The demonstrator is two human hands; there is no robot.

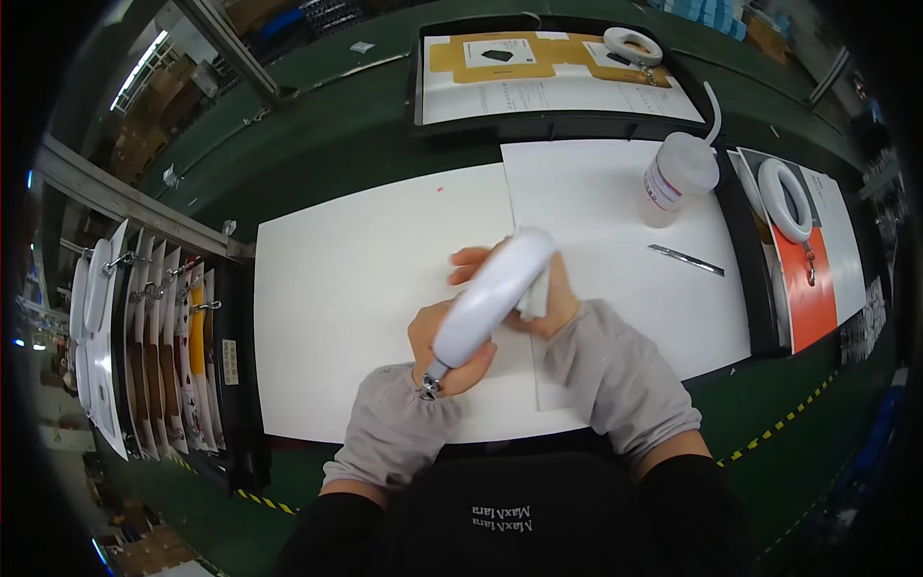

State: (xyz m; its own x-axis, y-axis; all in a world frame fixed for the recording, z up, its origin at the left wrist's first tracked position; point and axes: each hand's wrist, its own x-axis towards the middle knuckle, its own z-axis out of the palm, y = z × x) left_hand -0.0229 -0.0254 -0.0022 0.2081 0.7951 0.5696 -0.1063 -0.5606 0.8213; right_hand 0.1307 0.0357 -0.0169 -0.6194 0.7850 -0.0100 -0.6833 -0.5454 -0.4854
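Over the white sheets, a glossy white ring with a metal clasp is held tilted, seen nearly edge-on. My left hand is closed around its lower end beside the clasp. A whitish cloth is in my right hand, at the ring's upper right side. The ring hides most of that hand's fingers; some fingertips show past its left side. To the right lie a slim metal craft knife and a clear plastic bottle with a bent spout, standing upright.
White sheets cover the green table. A black tray at the back holds flattened cartons and another white ring. At right, a black bin holds cards and a ring. A rack of hanging cards with clasps stands left.
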